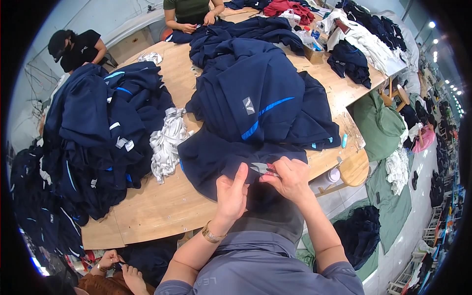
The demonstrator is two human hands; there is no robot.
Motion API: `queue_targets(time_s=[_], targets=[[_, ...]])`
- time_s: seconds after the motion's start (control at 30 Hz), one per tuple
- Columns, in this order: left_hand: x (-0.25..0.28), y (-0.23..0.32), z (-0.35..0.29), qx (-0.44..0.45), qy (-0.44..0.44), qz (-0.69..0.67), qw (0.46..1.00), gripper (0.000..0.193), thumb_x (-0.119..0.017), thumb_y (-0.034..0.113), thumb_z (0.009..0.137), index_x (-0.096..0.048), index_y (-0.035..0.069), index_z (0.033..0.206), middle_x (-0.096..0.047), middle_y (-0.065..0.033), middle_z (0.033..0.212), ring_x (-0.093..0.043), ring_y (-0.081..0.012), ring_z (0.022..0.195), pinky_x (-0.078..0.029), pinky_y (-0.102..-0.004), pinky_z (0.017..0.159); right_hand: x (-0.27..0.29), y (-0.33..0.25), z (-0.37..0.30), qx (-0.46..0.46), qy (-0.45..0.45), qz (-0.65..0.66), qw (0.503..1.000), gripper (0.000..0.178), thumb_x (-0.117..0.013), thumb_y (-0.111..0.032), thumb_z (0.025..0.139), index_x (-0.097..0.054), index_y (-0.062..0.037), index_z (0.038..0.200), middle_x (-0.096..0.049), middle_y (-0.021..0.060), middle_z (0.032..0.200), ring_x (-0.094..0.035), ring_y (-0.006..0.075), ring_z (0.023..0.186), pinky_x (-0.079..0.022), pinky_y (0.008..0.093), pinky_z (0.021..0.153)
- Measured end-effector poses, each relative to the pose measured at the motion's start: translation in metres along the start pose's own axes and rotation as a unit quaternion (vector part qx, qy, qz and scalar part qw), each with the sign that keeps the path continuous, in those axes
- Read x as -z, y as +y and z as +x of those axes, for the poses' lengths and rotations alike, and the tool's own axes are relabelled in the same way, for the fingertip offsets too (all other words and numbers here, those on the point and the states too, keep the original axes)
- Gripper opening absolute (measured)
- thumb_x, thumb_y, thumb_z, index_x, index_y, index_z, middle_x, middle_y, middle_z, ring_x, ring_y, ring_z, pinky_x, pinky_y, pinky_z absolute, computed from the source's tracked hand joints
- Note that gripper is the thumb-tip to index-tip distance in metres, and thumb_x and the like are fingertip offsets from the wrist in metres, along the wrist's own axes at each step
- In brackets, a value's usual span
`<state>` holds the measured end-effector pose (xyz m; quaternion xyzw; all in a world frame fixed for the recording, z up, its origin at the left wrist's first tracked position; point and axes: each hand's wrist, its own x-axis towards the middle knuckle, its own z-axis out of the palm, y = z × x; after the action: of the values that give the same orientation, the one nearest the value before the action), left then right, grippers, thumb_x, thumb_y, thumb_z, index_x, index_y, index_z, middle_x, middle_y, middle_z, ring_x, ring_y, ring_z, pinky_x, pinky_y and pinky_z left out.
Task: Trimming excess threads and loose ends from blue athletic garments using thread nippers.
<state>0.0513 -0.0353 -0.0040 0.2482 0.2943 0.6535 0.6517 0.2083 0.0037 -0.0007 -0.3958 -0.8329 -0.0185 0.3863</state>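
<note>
One navy garment (206,155) takes centre stage, lying at the near edge of the desk (152,216), its close side spilling toward the wearer's lap. And look at the right hand (290,179): it's closed round a pair of small metal snips (257,168), blades pointing across toward the left. Over on that side, the left hand (232,196) has its thumb up and fingers curled close against the cloth; whether it actually pinches a fold, I cannot tell.

Now, the fabric: soft, limp, matte, so I'd call it light in a single layer and not very slippery. It should fold wherever it's pushed, and it won't hold an edge by itself. Best hold, I'd say, is a thumb-and-finger pinch on the hem or seam, drawn taut just beside the blades, fingertips clear of the points. Weight could be the catch: behind it rises a big navy heap (255,78) with a bright-blue stripe (275,105), and if the layers join or tangle, expect drag. Cloth itself looks hardy; a stray nick from those tips is the real danger.
</note>
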Motion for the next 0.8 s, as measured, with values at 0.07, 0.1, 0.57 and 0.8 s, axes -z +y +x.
queue_targets(time_s=[0.07,0.1,0.57,0.8], targets=[[-0.001,0.000,0.000,-0.001,0.004,0.004,1.000,0.018,-0.046,0.014,0.096,-0.057,0.001,0.091,-0.060,-0.0049,0.093,-0.058,-0.0118,0.086,-0.048,-0.0279,0.081,0.001,0.000,0.000,0.002,-0.005,-0.003,1.000,0.041,-0.064,-0.048,0.073,-0.050,-0.0105,0.065,-0.045,0.0027,0.059,-0.045,0.0188,0.045,-0.034,0.0290,0.044],[-0.001,0.000,-0.001,-0.002,0.008,0.009,1.000,0.019,-0.046,0.014,0.096,-0.057,0.001,0.090,-0.060,-0.0048,0.092,-0.058,-0.0118,0.086,-0.048,-0.0277,0.080,0.001,0.000,0.000,0.002,-0.005,-0.003,1.000,0.041,-0.064,-0.048,0.073,-0.050,-0.0105,0.065,-0.045,0.0027,0.059,-0.045,0.0188,0.045,-0.034,0.0290,0.044],[0.008,-0.011,-0.002,-0.007,0.032,0.003,0.999,0.026,-0.044,0.019,0.097,-0.061,0.002,0.088,-0.062,-0.0030,0.089,-0.058,-0.0088,0.083,-0.048,-0.0261,0.077,-0.009,-0.032,0.002,-0.322,0.023,0.411,0.853,0.025,-0.074,-0.011,0.075,-0.050,-0.0038,0.076,-0.041,-0.0072,0.058,-0.031,-0.0008,0.050,-0.025,0.0172,0.044],[0.005,-0.004,0.000,-0.010,0.023,-0.028,0.999,0.022,-0.050,0.016,0.094,-0.059,0.009,0.075,-0.057,0.0034,0.073,-0.049,-0.0023,0.063,-0.041,-0.0198,0.056,-0.007,-0.047,0.004,-0.279,-0.052,0.463,0.840,0.013,-0.066,-0.006,0.079,-0.054,-0.0010,0.077,-0.044,-0.0013,0.055,-0.036,0.0020,0.050,-0.027,0.0197,0.044]])
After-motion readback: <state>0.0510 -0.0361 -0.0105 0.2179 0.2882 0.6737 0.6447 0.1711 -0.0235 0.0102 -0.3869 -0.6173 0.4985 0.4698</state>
